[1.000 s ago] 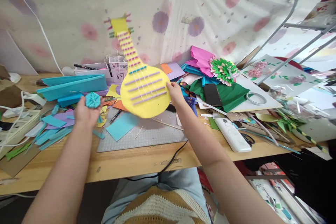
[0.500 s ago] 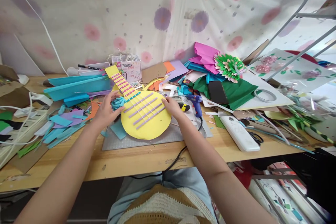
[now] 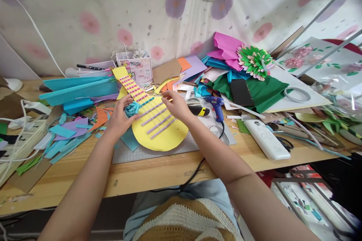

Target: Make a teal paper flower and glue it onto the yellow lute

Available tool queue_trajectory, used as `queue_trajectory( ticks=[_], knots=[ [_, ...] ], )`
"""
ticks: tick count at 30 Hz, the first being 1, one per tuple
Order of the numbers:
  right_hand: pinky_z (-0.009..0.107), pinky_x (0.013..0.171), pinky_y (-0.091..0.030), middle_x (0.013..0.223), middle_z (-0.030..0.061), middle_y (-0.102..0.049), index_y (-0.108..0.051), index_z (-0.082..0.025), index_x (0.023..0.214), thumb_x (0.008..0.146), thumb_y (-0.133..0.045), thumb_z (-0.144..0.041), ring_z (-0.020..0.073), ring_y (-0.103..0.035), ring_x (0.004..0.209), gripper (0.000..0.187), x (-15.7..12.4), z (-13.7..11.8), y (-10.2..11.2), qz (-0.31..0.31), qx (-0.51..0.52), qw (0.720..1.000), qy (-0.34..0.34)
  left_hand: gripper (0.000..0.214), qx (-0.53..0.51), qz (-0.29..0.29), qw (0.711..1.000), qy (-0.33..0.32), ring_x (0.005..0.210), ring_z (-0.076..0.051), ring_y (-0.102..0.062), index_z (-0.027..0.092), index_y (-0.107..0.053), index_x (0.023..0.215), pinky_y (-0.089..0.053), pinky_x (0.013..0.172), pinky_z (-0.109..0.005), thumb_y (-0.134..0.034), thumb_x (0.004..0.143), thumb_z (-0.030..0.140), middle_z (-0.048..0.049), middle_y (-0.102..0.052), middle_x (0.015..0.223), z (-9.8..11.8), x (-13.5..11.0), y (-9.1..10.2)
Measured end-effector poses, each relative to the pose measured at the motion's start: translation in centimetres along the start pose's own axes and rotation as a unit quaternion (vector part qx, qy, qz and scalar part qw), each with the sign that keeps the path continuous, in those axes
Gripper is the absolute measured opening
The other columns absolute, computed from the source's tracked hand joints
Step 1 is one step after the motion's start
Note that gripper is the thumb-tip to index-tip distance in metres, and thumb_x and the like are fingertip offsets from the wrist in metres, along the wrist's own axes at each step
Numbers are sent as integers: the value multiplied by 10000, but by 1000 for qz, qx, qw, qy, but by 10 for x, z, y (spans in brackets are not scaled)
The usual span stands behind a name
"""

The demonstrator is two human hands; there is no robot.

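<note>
A yellow paper lute (image 3: pixel 158 128) with purple strips and thin strings lies flat on a grey cutting mat (image 3: pixel 147 150), its neck pointing up and left. My left hand (image 3: pixel 120 118) pinches a small teal paper rosette (image 3: pixel 132 108) against the lute's upper left edge. My right hand (image 3: pixel 177 105) rests on the lute's upper right part, fingers spread over the strings.
A blue glue gun (image 3: pixel 215 104) lies right of the lute, its black cord running over the desk's front edge. A white remote-like device (image 3: pixel 266 139) sits further right. Teal paper strips (image 3: pixel 79 90) and scraps lie left; a green paper flower (image 3: pixel 254 60) behind right.
The lute went from held upright to lying flat on the mat. My left hand carried the teal rosette right onto its edge. My right hand shifted from the rim onto the strings.
</note>
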State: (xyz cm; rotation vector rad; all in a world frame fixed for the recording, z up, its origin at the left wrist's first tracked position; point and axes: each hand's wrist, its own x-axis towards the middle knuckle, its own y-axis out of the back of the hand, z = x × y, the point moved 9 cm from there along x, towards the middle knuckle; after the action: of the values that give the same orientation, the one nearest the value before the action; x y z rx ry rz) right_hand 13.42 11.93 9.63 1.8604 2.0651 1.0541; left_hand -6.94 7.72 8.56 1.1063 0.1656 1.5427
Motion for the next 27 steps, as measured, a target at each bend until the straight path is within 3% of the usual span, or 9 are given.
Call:
queue_trajectory(
  ticks=[5,9,16,27],
  knots=[
    [272,745,-470,1002,36,-635,-597,-180,976,803,-556,-239,114,-578,796,188,15,-22,-52,-88,93,992,17,664,32,-18,999,1,1134,-224,-519,254,-337,1323,-443,959,-404,-648,745,356,-90,-519,1207,2,-1,-1],
    [270,766,-469,991,27,-636,-605,-175,956,787,-577,-212,112,-575,815,176,17,-29,-70,-97,96,990,25,625,73,-66,995,-26,1133,-232,-519,238,-345,1320,-442,949,-414,-616,771,367,-95,-516,1227,9,0,-8],
    [268,788,-462,977,23,-645,-611,-172,961,785,-573,-177,111,-571,825,180,17,-24,-79,-101,104,989,30,623,81,-96,992,-4,1129,-223,-525,226,-336,1328,-436,955,-407,-605,781,355,-93,-517,1243,7,1,-11],
    [298,835,-427,932,25,-616,-614,-194,962,794,-580,-209,141,-554,875,171,12,-26,-80,-86,54,993,61,670,52,-86,995,24,1218,-238,-463,262,-358,1322,-393,1017,-430,-656,733,378,-80,-466,1327,8,2,-11]
  ],
)
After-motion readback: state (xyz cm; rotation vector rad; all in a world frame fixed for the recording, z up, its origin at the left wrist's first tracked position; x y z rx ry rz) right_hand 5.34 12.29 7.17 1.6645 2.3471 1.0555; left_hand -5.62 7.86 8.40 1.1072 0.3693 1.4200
